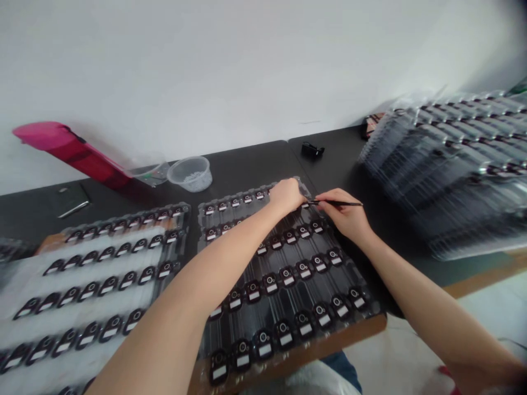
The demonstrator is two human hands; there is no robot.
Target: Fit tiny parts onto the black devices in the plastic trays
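My left hand (286, 195) rests at the far edge of a clear plastic blister tray (373, 312), its fingers curled down and hidden from view. The tray holds rows of small black devices, each with a round lens and a white label, such as one device (270, 283). My right hand (346, 216) is to the right of my left hand and pinches a thin black-handled tool (340, 203). The tool's fine tip points left, towards the tray's far corner, and is close to my left fingers.
A second filled tray (181, 209) lies to the left. A tall, blurred stack of trays (461, 164) stands at right. At the back of the dark table (247, 162) are a clear tub of small white parts (189, 174), a pink-red object (69, 148) and a black item (313, 150).
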